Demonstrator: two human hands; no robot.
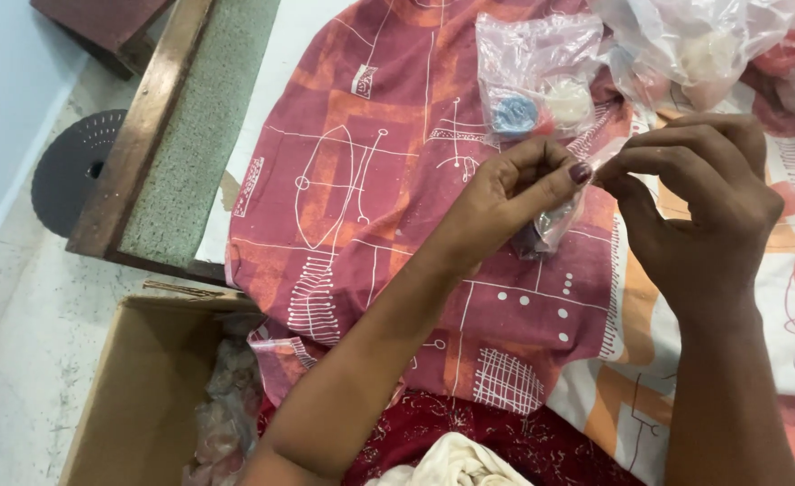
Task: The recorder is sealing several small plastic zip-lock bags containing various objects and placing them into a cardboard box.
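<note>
Both hands are raised over the patterned red and orange cloth (pixel 370 180) and meet at their fingertips. Left hand (pixel 505 193) pinches the top edge of a small clear plastic bag (pixel 555 225) between thumb and first finger; right hand (pixel 699 202) pinches the same edge from the other side, so the two hands are together, closed on the bag. This small bag hangs down from the fingers, just above the cloth, and something dark is inside at its bottom; what it is I cannot tell.

On the cloth, beyond the hands, lies another clear bag (pixel 537 72) with a blue round piece (pixel 514 114) and a white round piece (pixel 568 101) in it. More clear bags (pixel 712 45) lie at the far right part of the cloth. Left of the cloth and nearer to the person stands an open cardboard box (pixel 136 396) with crumpled plastic inside. A wooden frame (pixel 159 126) lies left of the cloth, and a dark round disc (pixel 73 171) is on the floor beyond that frame.
</note>
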